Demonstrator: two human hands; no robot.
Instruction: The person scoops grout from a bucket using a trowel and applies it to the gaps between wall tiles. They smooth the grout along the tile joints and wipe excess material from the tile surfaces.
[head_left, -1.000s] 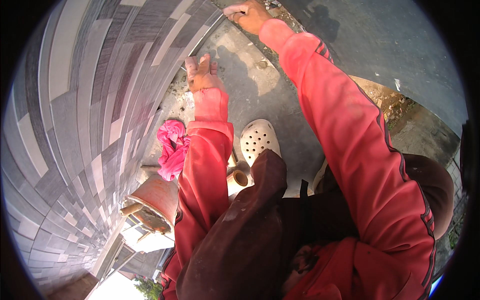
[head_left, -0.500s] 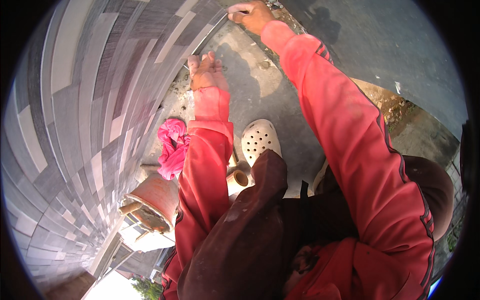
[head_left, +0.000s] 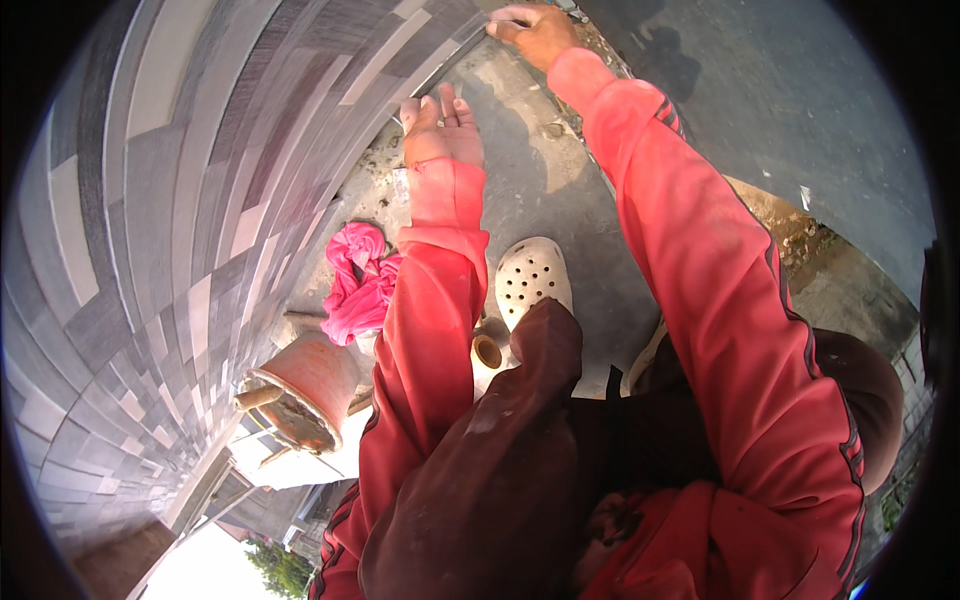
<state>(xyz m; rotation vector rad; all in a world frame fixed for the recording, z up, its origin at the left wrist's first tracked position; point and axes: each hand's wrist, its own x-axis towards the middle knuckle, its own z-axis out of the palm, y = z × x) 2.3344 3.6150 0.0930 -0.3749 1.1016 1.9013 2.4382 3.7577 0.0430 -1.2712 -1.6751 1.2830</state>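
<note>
While the left hand (head_left: 437, 138) spreads its fingers beside streaky oblong tiles (head_left: 250, 110), the right hand (head_left: 545, 38) curls its own, grip unclear.

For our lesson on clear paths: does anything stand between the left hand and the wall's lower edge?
Nothing visible does: the left hand is right beside the lower edge of the wall, though contact is unclear. The cloth and bucket sit back beside the left sleeve, out of the way.
</note>
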